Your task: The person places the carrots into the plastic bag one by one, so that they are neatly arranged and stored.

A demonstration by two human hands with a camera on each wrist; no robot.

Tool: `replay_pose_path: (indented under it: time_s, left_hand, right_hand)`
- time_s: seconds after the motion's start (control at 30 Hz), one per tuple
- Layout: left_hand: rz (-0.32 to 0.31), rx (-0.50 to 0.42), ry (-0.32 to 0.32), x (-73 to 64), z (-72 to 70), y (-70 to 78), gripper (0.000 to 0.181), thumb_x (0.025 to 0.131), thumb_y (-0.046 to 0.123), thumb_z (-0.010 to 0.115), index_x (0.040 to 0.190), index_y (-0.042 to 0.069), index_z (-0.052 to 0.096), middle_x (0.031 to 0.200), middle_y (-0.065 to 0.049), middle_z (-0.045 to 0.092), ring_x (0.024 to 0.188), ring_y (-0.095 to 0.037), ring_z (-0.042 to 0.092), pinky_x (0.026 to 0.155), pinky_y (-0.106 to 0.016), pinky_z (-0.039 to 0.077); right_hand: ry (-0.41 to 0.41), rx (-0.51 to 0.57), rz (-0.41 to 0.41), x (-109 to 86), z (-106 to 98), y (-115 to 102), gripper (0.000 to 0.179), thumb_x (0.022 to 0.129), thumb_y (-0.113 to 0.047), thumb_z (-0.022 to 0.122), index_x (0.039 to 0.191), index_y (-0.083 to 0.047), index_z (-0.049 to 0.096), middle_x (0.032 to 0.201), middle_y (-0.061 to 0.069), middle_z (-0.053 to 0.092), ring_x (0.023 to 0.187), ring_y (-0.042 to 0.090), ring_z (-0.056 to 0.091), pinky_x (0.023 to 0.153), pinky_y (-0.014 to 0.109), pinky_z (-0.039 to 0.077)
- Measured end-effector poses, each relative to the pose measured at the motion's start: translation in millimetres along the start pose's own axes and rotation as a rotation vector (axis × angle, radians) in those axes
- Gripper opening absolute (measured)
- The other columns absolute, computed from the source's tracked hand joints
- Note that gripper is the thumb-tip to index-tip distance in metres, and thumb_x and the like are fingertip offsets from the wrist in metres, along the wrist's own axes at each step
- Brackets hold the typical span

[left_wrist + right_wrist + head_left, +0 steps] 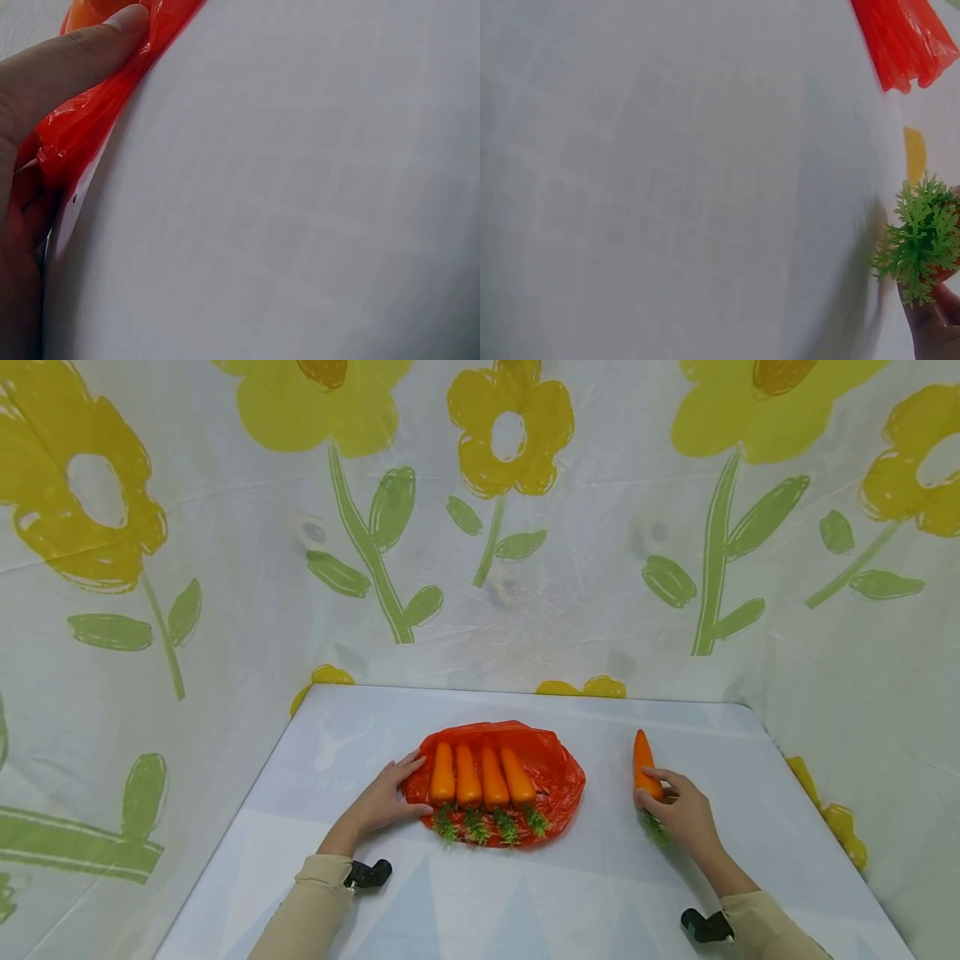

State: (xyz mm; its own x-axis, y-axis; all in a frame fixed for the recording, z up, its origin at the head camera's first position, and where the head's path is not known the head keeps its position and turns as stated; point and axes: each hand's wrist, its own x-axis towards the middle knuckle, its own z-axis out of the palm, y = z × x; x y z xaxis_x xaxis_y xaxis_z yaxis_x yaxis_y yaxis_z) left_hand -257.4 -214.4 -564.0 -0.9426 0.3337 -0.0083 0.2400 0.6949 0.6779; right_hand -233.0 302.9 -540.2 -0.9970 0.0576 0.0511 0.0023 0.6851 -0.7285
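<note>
Several orange carrots (pixel 491 777) with green leafy tops lie side by side on a spread red plastic bag (pixel 564 777). At the bag's left edge, my left hand (pixel 387 795) grips the plastic. Its thumb lies over the bag (pixel 90 112) in the left wrist view, and the other fingers are partly hidden behind the red film. To the right of the bag, my right hand (pixel 684 814) holds a single carrot (pixel 642 756) between thumb and fingers, its tip pointing away from me. The green leaves (pixel 922 238) of that carrot stick out beside the hand in the right wrist view.
Everything lies on a white table (pixel 360 718) with faint pale prints. A white curtain (pixel 585 610) with yellow flowers and green stems hangs behind the table and along both sides. Black wrist-worn devices (pixel 369 873) sit at both sleeve cuffs.
</note>
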Motion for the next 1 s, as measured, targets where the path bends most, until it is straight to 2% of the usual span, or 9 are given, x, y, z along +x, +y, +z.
replay_pose_path:
  time_s: [0.13, 0.33, 0.53, 0.77, 1.0]
  left_hand:
    - [0.004, 0.0, -0.002, -0.3, -0.6, 1.3, 0.095, 0.081, 0.05, 0.083, 0.157, 0.012, 0.04, 0.167, -0.008, 0.027, 0.149, -0.053, 0.017, 0.118, -0.067, 0.021]
    - [0.007, 0.001, -0.002, -0.4, -0.5, 1.1, 0.095, 0.081, 0.05, 0.083, 0.157, 0.012, 0.04, 0.167, -0.008, 0.027, 0.149, -0.052, 0.017, 0.118, -0.067, 0.021]
    - [0.016, 0.002, 0.002, 0.2, -0.1, -0.3, 0.095, 0.081, 0.049, 0.083, 0.157, 0.011, 0.04, 0.167, -0.009, 0.027, 0.149, -0.052, 0.018, 0.118, -0.066, 0.021]
    - [0.025, 0.003, 0.002, 0.4, 0.2, -0.7, 0.095, 0.081, 0.049, 0.083, 0.157, 0.01, 0.041, 0.167, -0.01, 0.028, 0.15, -0.049, 0.018, 0.12, -0.064, 0.019]
    - [0.023, 0.003, 0.0, 0.6, 0.2, -1.0, 0.095, 0.081, 0.049, 0.083, 0.157, 0.01, 0.041, 0.167, -0.01, 0.027, 0.151, -0.049, 0.018, 0.12, -0.064, 0.019]
  right_hand:
    - [-0.005, 0.006, 0.004, -0.9, 1.3, -1.6, 0.052, 0.096, -0.035, 0.071, 0.139, -0.007, 0.062, 0.142, 0.024, 0.053, 0.11, 0.039, 0.063, 0.077, 0.025, 0.058]
    - [0.006, 0.018, -0.014, -3.5, 3.3, -5.6, 0.049, 0.095, -0.031, 0.073, 0.136, -0.006, 0.064, 0.14, 0.024, 0.055, 0.108, 0.039, 0.064, 0.079, 0.03, 0.061]
    - [0.011, 0.015, -0.029, -5.7, 5.0, -8.6, 0.048, 0.095, -0.03, 0.074, 0.136, -0.007, 0.064, 0.139, 0.023, 0.056, 0.106, 0.038, 0.065, 0.078, 0.022, 0.058]
    - [0.029, 0.024, -0.049, -7.9, 8.3, -10.5, 0.046, 0.094, -0.029, 0.075, 0.134, -0.007, 0.066, 0.138, 0.021, 0.057, 0.105, 0.037, 0.065, 0.082, 0.031, 0.061]
    - [0.037, 0.023, -0.065, -9.8, 10.9, -11.0, 0.043, 0.094, -0.026, 0.075, 0.132, -0.008, 0.067, 0.137, 0.02, 0.059, 0.103, 0.036, 0.067, 0.078, 0.022, 0.058]
